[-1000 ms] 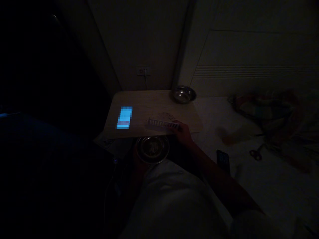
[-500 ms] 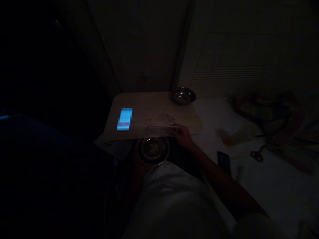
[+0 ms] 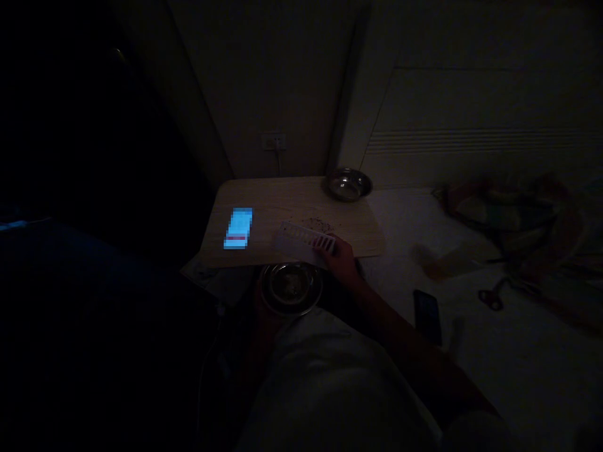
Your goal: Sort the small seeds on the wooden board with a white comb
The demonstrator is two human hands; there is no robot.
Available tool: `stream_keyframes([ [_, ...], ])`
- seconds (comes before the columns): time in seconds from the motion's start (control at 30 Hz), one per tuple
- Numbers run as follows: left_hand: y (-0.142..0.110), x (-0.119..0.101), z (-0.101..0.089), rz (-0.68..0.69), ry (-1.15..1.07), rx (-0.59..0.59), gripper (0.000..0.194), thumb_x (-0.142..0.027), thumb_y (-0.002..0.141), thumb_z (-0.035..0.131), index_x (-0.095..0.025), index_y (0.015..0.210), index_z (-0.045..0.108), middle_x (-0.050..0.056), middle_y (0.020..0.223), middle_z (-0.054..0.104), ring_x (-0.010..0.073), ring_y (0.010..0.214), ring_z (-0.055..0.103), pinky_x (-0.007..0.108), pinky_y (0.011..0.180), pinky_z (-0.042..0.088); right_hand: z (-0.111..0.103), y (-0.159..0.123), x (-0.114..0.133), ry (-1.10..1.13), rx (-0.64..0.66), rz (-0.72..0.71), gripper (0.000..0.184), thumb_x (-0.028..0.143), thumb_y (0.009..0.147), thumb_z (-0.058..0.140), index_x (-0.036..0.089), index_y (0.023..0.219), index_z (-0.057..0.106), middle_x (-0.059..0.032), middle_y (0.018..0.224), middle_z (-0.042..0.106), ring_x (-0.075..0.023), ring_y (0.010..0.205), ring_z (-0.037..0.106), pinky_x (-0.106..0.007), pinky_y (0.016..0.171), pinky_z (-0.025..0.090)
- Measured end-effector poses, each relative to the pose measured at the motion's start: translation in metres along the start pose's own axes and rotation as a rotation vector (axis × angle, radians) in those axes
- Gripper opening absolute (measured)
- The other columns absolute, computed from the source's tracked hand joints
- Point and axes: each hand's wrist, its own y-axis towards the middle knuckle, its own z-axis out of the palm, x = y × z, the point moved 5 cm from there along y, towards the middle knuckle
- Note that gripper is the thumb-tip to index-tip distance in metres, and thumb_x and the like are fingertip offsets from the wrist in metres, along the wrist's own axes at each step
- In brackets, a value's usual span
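My right hand point(image 3: 343, 258) is closed round the right end of a pale, flat plastic piece with a row of slots point(image 3: 301, 242); its exact kind is hard to make out in the dark. The piece is tilted over the front edge of a small wooden table point(image 3: 268, 194). Small dark bits point(image 3: 319, 224) lie scattered on the tabletop just behind it. Below that edge, my left hand point(image 3: 268, 314) grips the left side of a steel bowl point(image 3: 313, 302). Something pale lies in the bowl, too dim to name. Most of the left fingers are hidden in shadow.
A lit phone point(image 3: 238, 228) lies on the table's left part. Another metal bowl point(image 3: 348, 184) stands at its back right corner. On the white sheet to the right are a dark phone point(image 3: 427, 317), scissors-like handles point(image 3: 490, 299) and crumpled cloth point(image 3: 499, 201). A wall socket point(image 3: 273, 141) holds a plug.
The slotted piece has tipped, so more of its face shows, and its left end has risen. My right hand keeps its hold. The bowl in my left hand has hardly moved.
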Motion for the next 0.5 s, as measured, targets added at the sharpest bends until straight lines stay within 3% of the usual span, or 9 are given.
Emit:
stream_keyframes([
  [0.1,0.0,0.001,0.003,-0.023,-0.03,0.007,0.039,-0.046,0.083,0.051,-0.027,0.115,0.061,0.002,0.127,0.058,0.0237,0.133,0.034,0.041,0.109,0.027,0.021,0.0,0.004,-0.056,0.045,0.0,0.018,0.032,0.072,0.061,0.017,0.081,0.063,-0.0009,0.069,0.064,-0.0153,0.061,0.057,-0.025,0.055,0.043],
  [0.2,0.001,0.004,0.004,-0.074,-0.064,0.012,0.041,-0.049,0.084,0.046,-0.026,0.114,0.062,0.003,0.127,0.059,0.0254,0.132,0.036,0.044,0.109,0.027,0.026,0.001,0.002,-0.086,-0.016,0.016,0.02,0.033,0.073,0.059,0.017,0.084,0.064,-0.0023,0.074,0.066,-0.0167,0.066,0.059,-0.027,0.061,0.045],
  [0.37,-0.002,0.007,0.003,-0.116,-0.102,0.008,0.038,-0.048,0.084,0.048,-0.026,0.111,0.063,0.002,0.125,0.06,0.026,0.13,0.038,0.044,0.108,0.029,-0.001,0.008,-0.008,-0.16,-0.208,0.041,0.03,0.037,0.074,0.058,0.015,0.093,0.063,-0.0069,0.084,0.067,-0.0187,0.073,0.06,-0.029,0.066,0.046],
  [0.5,-0.002,0.006,0.005,-0.094,-0.091,-0.016,0.036,-0.048,0.081,0.052,-0.026,0.107,0.064,0.002,0.121,0.062,0.0266,0.13,0.038,0.043,0.106,0.031,-0.02,0.014,-0.01,-0.216,-0.298,-0.021,0.023,0.035,0.076,0.056,0.016,0.087,0.062,-0.0047,0.074,0.065,-0.0174,0.066,0.056,-0.027,0.061,0.042],
])
